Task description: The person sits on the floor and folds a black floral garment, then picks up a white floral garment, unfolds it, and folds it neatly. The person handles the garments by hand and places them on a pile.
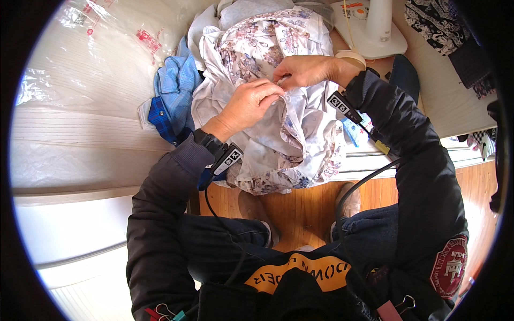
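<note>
A white garment with purple and brown flowers (pixel 316 166) lies bunched over the table, its lower part hanging past the front edge. My left hand (pixel 249 104) pinches its pale cloth between thumb and fingers near the middle. Close beside it, my right hand (pixel 305 71) has its fingers curled and pressed together on the same cloth. The fingertips of both hands almost meet, and any small thing between them is hidden. The garment's inner side faces up around the fold under my hands.
Blue plaid cloth (pixel 176 80) lies left of the garment, and a clear plastic bag (pixel 107 59) covers the table's left. A white stand base (pixel 396 43) stands at the far right. Black patterned cloth (pixel 436 27) hangs over the right side. A blue and white packet (pixel 354 132) rests near my right wrist.
</note>
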A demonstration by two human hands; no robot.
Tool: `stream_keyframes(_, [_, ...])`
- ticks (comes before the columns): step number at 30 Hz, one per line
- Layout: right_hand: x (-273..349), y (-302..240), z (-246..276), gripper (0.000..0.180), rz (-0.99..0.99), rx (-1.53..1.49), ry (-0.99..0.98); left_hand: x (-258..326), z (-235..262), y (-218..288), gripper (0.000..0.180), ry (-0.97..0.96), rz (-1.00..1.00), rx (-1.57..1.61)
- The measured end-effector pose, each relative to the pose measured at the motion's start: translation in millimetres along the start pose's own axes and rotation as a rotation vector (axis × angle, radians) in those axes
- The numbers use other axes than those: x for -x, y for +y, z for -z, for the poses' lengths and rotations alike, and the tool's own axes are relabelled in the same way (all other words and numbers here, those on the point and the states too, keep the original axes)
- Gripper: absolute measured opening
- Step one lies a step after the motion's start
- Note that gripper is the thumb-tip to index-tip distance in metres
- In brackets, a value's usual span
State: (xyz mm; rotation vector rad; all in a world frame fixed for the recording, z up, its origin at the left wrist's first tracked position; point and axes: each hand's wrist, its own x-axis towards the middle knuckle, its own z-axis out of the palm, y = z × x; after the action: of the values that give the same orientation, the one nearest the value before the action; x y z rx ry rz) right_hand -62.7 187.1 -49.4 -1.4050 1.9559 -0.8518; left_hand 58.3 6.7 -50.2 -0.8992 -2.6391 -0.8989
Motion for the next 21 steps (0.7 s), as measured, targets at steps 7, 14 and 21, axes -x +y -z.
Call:
stream_keyframes(7, [1.1,0.2,-1.0,0.033,-0.004,-0.045,-0.009,4.3,-3.0,-0.5,0.011,0.002,0.207,0.121])
stream_keyframes(14, [1.2,-1.7,-2.8,0.030,-0.011,-0.025,0.021,6.2,-4.6,-5.5,0.012,0.060,0.055,0.088])
stream_keyframes(21, [2.5,-5.1,-3.6,0.032,-0.028,-0.023,0.033,8.5,-5.8,-8.4,0.013,0.045,0.021,0.036])
